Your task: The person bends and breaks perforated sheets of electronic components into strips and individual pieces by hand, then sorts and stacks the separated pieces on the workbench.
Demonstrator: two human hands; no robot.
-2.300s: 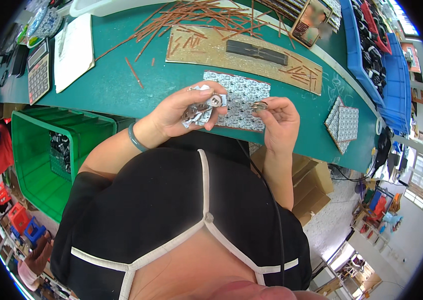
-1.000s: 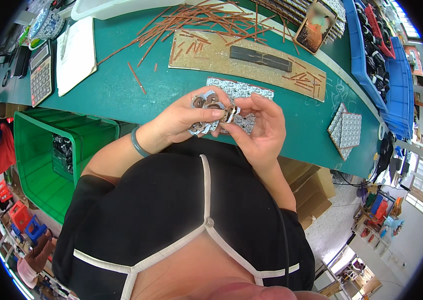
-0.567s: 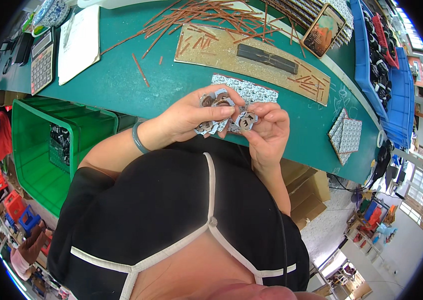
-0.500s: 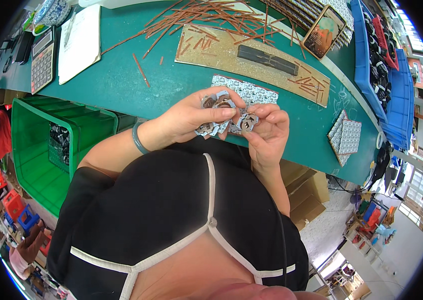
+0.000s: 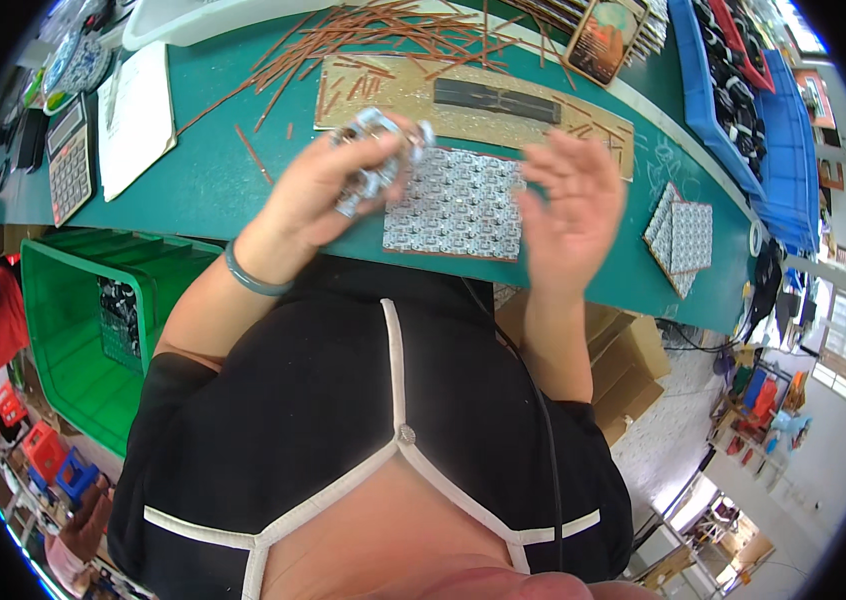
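My left hand (image 5: pixel 343 178) is closed around a bunch of small flat white-and-brown pieces (image 5: pixel 371 180), blurred by motion. Just right of it, a square panel (image 5: pixel 455 205) covered in rows of small white and grey printed units lies on the green table, with a thin reddish edge. At the panel's right edge hovers my right hand (image 5: pixel 577 200), smeared by motion, its fingers raised and apart. Nothing shows in that hand. Both hands are above the table, apart from each other.
Behind the panel lies a tan board (image 5: pixel 393 105) with a dark bar (image 5: pixel 496 100) and short brown strips. Long brown strips (image 5: pixel 373 40) are heaped beyond. A phone (image 5: pixel 605 40), blue bins (image 5: pixel 708 75), stacked panels (image 5: pixel 688 237), calculator (image 5: pixel 71 165), papers (image 5: pixel 140 120) and green crate (image 5: pixel 68 340) surround the workspace.
My hands have parted: the left moved left with its bunch, the right moved right and opened from its pinch on one piece. The panel is now uncovered.
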